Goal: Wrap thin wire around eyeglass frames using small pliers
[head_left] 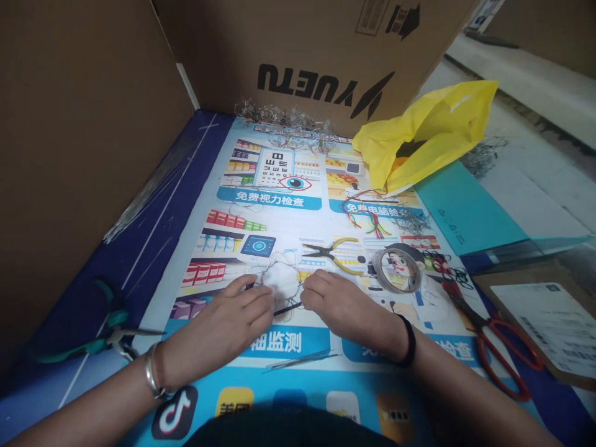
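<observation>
Both hands work over a printed poster (298,217) on the table. A thin dark strip (287,308) runs between them, beside a loose loop of fine wire (274,266). My left hand (242,310), with a silver bracelet at the wrist, has its fingers curled round the strip's left part. The fingers of my right hand (338,304), which has a black band at the wrist, are pinched on its right end. Yellow-handled pliers (331,253) lie just beyond my right hand. A roll of tape (399,270) is to their right.
Green-handled pliers (116,335) lie at left, red-handled scissors (505,347) at right. A wire tangle (288,118) sits before the cardboard box (223,56). Coloured wires (377,226) lie near a yellow bag (433,136). Loose wires (302,360) rest in front of the hands.
</observation>
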`<state>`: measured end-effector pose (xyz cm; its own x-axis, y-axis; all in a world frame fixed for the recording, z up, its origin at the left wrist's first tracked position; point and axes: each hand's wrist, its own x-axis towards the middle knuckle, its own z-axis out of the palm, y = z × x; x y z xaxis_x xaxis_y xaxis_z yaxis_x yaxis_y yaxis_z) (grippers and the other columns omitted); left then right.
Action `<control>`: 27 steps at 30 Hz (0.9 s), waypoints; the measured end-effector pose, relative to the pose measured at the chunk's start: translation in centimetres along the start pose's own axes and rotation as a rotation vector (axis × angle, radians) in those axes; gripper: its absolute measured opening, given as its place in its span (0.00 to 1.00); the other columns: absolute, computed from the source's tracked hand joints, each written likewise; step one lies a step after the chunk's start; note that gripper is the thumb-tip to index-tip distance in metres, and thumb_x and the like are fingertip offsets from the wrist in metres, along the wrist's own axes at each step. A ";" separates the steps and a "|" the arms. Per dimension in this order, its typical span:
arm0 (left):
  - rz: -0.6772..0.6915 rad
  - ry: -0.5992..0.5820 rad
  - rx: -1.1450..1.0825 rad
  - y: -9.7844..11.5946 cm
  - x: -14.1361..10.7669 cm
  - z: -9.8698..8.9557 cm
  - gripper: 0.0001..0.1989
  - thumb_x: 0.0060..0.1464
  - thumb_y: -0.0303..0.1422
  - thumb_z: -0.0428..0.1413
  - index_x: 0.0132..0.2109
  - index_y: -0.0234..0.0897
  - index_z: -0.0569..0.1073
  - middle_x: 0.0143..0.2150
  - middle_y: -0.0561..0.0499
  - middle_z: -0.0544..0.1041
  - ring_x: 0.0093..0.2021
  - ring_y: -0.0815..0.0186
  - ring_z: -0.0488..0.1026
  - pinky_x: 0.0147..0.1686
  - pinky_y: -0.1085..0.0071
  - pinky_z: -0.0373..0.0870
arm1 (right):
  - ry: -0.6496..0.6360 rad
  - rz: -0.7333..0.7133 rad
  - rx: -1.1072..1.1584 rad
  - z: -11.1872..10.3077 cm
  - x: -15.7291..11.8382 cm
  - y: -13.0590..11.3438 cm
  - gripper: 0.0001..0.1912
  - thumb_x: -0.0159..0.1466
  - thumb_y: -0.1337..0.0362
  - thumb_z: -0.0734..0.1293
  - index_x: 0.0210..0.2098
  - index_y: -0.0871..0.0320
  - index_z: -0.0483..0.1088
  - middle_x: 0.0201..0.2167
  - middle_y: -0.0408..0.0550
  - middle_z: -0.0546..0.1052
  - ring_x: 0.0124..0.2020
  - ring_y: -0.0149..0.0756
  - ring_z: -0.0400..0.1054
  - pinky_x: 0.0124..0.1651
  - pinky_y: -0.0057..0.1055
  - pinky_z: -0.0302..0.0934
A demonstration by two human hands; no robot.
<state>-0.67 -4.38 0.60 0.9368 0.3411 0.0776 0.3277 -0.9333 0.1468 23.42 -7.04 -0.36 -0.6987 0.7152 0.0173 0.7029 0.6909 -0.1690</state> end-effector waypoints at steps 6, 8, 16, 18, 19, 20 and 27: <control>0.019 -0.004 -0.025 -1.4 -0.4 -0.2 0.13 0.61 0.24 0.44 0.47 0.40 0.70 0.52 0.51 0.73 0.57 0.64 0.62 0.60 0.56 0.48 | 0.003 -0.052 -0.021 -0.2 0.1 0.4 0.08 0.65 0.70 0.57 0.33 0.60 0.66 0.34 0.48 0.68 0.36 0.35 0.58 0.39 0.32 0.54; 0.044 -0.034 -0.028 -1.7 -0.4 -0.3 0.14 0.61 0.24 0.44 0.48 0.40 0.69 0.52 0.51 0.72 0.57 0.64 0.63 0.59 0.58 0.52 | -0.011 -0.062 -0.037 -0.3 0.1 0.6 0.08 0.65 0.69 0.57 0.34 0.60 0.66 0.35 0.49 0.68 0.37 0.35 0.58 0.39 0.32 0.54; 0.033 -0.014 -0.063 -1.9 -0.1 -1.4 0.12 0.59 0.23 0.47 0.45 0.41 0.71 0.51 0.50 0.72 0.55 0.63 0.64 0.55 0.60 0.58 | 0.061 0.023 -0.074 -0.2 -0.1 1.2 0.09 0.65 0.71 0.57 0.33 0.60 0.67 0.34 0.50 0.69 0.38 0.36 0.58 0.39 0.33 0.54; 0.030 -0.016 -0.047 -1.9 -0.1 -1.3 0.12 0.59 0.24 0.47 0.45 0.41 0.71 0.51 0.50 0.72 0.55 0.63 0.64 0.55 0.60 0.57 | 0.105 0.048 -0.079 0.1 -0.2 1.2 0.09 0.65 0.71 0.57 0.33 0.60 0.67 0.33 0.50 0.70 0.38 0.37 0.58 0.39 0.33 0.54; 0.029 -0.015 -0.037 -2.0 -0.1 -1.2 0.13 0.59 0.24 0.46 0.46 0.40 0.70 0.52 0.49 0.72 0.55 0.63 0.64 0.55 0.60 0.57 | 0.120 0.059 -0.078 0.3 -0.3 1.1 0.09 0.65 0.71 0.57 0.33 0.61 0.68 0.33 0.51 0.70 0.38 0.37 0.58 0.40 0.34 0.54; 0.026 -0.012 -0.028 -2.0 -0.2 -1.1 0.13 0.59 0.24 0.46 0.46 0.40 0.70 0.52 0.49 0.72 0.54 0.63 0.65 0.55 0.61 0.57 | 0.130 0.069 -0.074 0.4 -0.3 1.1 0.09 0.64 0.72 0.57 0.33 0.61 0.68 0.33 0.51 0.70 0.38 0.37 0.58 0.40 0.34 0.55; -0.124 0.091 -0.039 -1.2 0.9 -0.7 0.11 0.59 0.23 0.46 0.41 0.37 0.71 0.43 0.49 0.74 0.43 0.63 0.68 0.46 0.61 0.60 | 0.164 0.040 -0.085 0.2 -0.7 1.0 0.08 0.64 0.71 0.58 0.35 0.61 0.69 0.34 0.50 0.71 0.37 0.37 0.59 0.37 0.32 0.56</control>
<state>-0.28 -2.89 1.14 0.8741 0.4635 0.1450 0.4332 -0.8791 0.1990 24.64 -6.88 -0.74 -0.6435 0.7454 0.1738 0.7436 0.6627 -0.0890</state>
